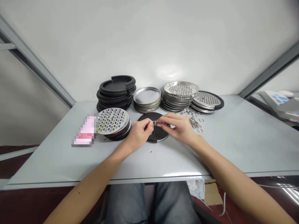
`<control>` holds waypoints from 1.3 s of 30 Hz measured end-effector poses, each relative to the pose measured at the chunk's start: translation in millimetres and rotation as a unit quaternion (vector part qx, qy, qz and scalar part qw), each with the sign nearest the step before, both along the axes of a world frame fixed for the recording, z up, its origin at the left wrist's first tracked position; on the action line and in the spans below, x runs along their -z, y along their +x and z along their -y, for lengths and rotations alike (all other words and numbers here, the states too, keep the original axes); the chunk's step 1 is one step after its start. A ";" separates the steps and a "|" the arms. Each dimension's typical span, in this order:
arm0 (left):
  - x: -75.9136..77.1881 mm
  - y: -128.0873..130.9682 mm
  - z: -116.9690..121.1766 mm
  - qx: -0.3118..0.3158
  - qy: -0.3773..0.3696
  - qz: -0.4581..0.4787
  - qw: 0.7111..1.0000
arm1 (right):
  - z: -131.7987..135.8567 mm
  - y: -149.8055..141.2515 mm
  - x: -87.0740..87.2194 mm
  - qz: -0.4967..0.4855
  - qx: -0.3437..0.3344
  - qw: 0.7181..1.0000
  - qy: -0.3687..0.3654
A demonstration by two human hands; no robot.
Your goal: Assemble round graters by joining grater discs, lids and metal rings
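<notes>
Over a black round disc on the table, my left hand pinches one side of a small metal ring. My right hand grips its other side between thumb and fingers. The piece is small and partly covered by the fingertips, so its full shape is unclear. Just beyond my right hand, loose metal rings and clips lie scattered. To the left of my left hand stands a stack of perforated grater plates with dark discs under it.
Along the wall stand black rimmed trays, plain metal discs, metal grater plates and a grater in a black holder. A blurred pink item lies at left. The grey table has its front edge close to my lap.
</notes>
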State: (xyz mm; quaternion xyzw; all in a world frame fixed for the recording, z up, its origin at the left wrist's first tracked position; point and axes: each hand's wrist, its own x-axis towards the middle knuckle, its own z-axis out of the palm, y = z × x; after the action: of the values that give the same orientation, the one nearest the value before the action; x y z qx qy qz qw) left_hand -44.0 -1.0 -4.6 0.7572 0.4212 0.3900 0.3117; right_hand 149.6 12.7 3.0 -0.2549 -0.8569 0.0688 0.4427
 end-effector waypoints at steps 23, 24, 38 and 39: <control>3.0 3.2 0.7 -0.004 -0.003 -0.001 1.000 | -3.5 -2.9 9.9 0.039 0.012 0.999 -0.014; 2.8 2.9 0.7 -0.007 0.006 -0.009 1.000 | -3.6 -2.8 10.2 0.040 0.013 0.999 -0.010; -4.0 3.1 0.8 -0.025 0.116 -0.041 0.992 | -0.2 -2.3 5.6 0.006 0.060 0.997 0.042; -4.3 3.4 1.2 -0.030 0.110 -0.024 0.993 | 0.4 -3.3 4.9 -0.006 0.062 0.998 0.029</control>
State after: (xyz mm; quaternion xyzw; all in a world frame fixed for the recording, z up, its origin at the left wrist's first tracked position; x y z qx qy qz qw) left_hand -40.6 -2.2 -0.3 0.7830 0.4057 0.4247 0.2048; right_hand 146.3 12.3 -1.9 -0.2943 -0.8382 0.0177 0.4589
